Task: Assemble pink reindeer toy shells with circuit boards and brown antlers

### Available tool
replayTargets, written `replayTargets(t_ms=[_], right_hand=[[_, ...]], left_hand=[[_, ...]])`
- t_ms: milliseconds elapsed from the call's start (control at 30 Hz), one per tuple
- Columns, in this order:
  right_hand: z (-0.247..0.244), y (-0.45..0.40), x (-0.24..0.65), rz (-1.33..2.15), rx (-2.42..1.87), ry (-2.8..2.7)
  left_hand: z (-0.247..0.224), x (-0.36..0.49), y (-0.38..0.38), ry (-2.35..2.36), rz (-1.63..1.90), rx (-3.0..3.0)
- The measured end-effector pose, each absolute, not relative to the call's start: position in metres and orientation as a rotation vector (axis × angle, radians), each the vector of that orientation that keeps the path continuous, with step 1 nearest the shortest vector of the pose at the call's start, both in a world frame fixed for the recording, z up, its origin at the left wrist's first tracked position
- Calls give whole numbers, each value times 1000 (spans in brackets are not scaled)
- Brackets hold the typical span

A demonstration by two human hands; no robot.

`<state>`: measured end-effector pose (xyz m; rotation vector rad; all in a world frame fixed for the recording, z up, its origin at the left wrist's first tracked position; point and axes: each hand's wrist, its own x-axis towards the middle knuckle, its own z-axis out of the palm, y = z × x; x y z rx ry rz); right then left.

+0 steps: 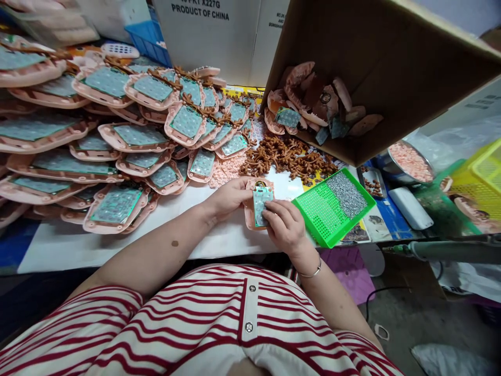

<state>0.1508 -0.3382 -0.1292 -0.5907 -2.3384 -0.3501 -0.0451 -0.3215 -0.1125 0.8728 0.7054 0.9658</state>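
In front of me, over the white work surface, is a pink plastic shell (249, 215) with a green circuit board (260, 204) inside it. My left hand (234, 197) grips the shell's upper left side between thumb and fingers. The fingertips of my right hand (287, 223) press on the board's right side, its fingers bent and close together. Whether these fingers also pinch the shell's edge is hidden. Beyond my hands lies a heap of small brown plastic parts (284, 156). Just right of my right hand stands a green basket (316, 211) with many small metal screws (346, 194).
Stacked pink shells with boards (133, 134) fill the left side. A cardboard box (376, 57) on its side holds more shells at the back right. Farther right are a metal bowl of pink pieces (410, 161), a yellow basket (481, 177) and a grey electric screwdriver (450, 250).
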Motion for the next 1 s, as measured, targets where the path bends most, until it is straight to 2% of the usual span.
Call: replayTargets(t_ms=[200, 733, 1000], right_hand=[[-128, -339, 150, -421, -575, -2330], [-132, -340, 146, -251, -667, -2333], [-132, -341, 145, -210, -641, -2334]], left_hand=[[-113, -47, -321, 698, 978, 854], [-121, -46, -320, 757, 1052, 957], [-116, -55, -317, 688, 974, 778]])
